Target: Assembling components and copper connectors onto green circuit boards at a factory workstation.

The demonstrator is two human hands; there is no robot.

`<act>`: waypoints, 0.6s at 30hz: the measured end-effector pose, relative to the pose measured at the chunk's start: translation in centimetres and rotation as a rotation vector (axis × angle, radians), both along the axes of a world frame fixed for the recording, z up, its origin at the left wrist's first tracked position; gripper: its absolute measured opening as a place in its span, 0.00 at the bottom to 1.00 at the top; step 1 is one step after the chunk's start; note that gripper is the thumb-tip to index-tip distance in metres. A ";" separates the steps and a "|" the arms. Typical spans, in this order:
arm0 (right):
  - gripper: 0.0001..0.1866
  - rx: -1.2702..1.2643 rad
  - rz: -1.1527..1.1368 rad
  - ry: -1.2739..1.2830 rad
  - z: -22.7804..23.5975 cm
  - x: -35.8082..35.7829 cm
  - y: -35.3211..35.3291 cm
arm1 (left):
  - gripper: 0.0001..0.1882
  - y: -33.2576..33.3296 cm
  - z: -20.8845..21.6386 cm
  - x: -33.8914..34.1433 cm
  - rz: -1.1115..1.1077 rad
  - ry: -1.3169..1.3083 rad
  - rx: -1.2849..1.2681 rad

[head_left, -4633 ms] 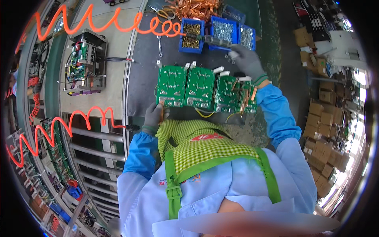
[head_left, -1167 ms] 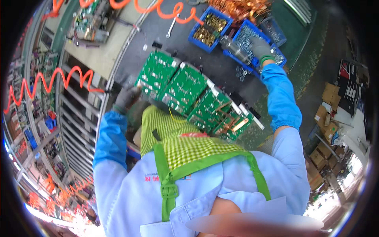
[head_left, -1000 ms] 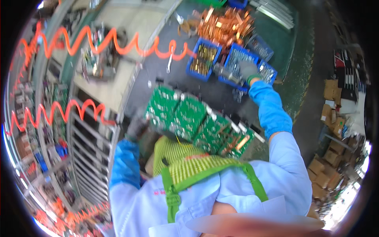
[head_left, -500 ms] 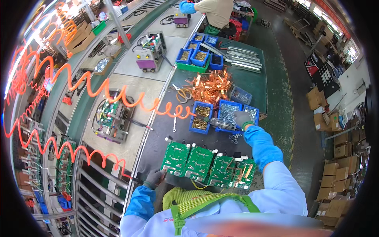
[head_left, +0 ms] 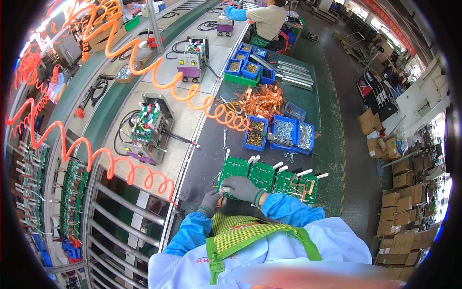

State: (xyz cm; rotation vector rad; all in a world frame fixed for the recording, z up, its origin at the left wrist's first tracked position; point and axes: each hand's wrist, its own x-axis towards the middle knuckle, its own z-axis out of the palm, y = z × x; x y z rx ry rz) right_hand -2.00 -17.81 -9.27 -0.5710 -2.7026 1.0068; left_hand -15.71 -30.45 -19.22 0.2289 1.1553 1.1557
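Both of my grey-gloved hands meet at the near left corner of the leftmost green circuit board (head_left: 234,168). My left hand (head_left: 210,201) is closed, and a small copper-coloured bit shows at its fingertips, too small to name. Reaching over the board, my right hand (head_left: 243,189) has its fingers curled down close to the left one. What it holds, if anything, is hidden under the glove. More green circuit boards (head_left: 262,175) lie in a row to the right, with white posts on their far edges. Copper strips (head_left: 302,185) rest on the rightmost board.
Blue bins of brass fasteners (head_left: 255,132) and silver hardware (head_left: 283,129) stand beyond the boards. Behind them lies a pile of copper parts (head_left: 262,101). An orange coiled hose (head_left: 192,96) hangs across the left. A wrench (head_left: 224,138) and a half-built purple-based machine (head_left: 149,127) are also left.
My right hand has come back from the blue hardware bins to the leftmost board. My left hand stays near that board's corner. The view has shifted somewhat.
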 end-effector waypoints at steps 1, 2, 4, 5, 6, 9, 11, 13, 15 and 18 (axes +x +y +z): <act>0.11 0.017 0.023 -0.037 -1.2 -0.9 -0.6 | 0.11 0.0 0.2 0.3 0.070 -0.017 -0.023; 0.11 0.011 0.029 -0.036 -2.3 -1.3 -0.7 | 0.11 0.4 0.4 0.5 0.075 -0.016 -0.028; 0.10 -0.010 -0.012 -0.220 -4.0 -1.2 -0.7 | 0.08 0.7 0.7 0.5 0.070 -0.005 0.004; 0.10 0.018 -0.006 -0.184 -5.0 -1.3 -0.8 | 0.08 0.5 -0.1 0.2 0.059 -0.019 -0.025; 0.10 0.018 -0.002 -0.193 -4.9 -1.3 -1.0 | 0.08 0.4 -0.3 0.3 0.062 -0.028 -0.026; 0.10 0.023 -0.022 -0.223 -4.7 -1.9 -1.1 | 0.08 0.3 -0.8 -0.8 -0.001 -0.052 0.023; 0.10 0.022 -0.055 -0.103 -4.7 -2.1 -0.9 | 0.08 0.4 -0.8 -0.3 0.020 -0.063 0.019; 0.10 0.034 -0.045 -0.161 -4.6 -2.0 -1.0 | 0.09 0.6 0.0 0.1 0.051 -0.067 0.016; 0.10 0.064 -0.031 -0.255 -4.4 -2.2 -1.4 | 0.09 0.3 -0.6 -0.2 0.041 -0.080 0.011; 0.13 0.041 -0.045 -0.197 -3.6 -2.7 -1.5 | 0.08 0.1 -1.1 -0.4 0.012 -0.117 0.040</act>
